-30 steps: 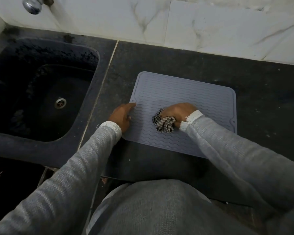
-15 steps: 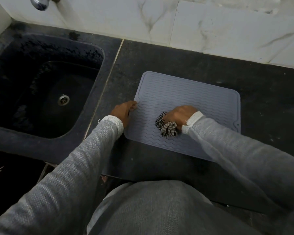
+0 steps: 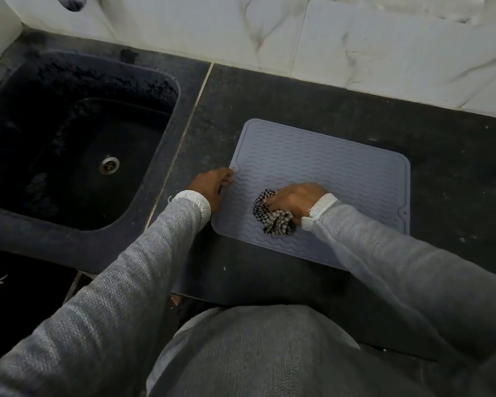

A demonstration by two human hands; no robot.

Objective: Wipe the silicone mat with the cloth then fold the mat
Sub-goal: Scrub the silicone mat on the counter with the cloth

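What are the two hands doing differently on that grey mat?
The right hand is out on the mat and grips a bunched checked cloth; the left hand holds no cloth and grips the mat's left edge. The right hand lies well inside the ribbed surface, the left mostly on the dark counter beside it. Both touch the mat, and both come from grey knit sleeves.

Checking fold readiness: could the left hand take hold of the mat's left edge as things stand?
Probably yes: the left hand already rests at the mat's left edge, nothing between them.

Tap (image 3: 69,1) cut off by top edge; mat (image 3: 312,164) near corner under sleeve.
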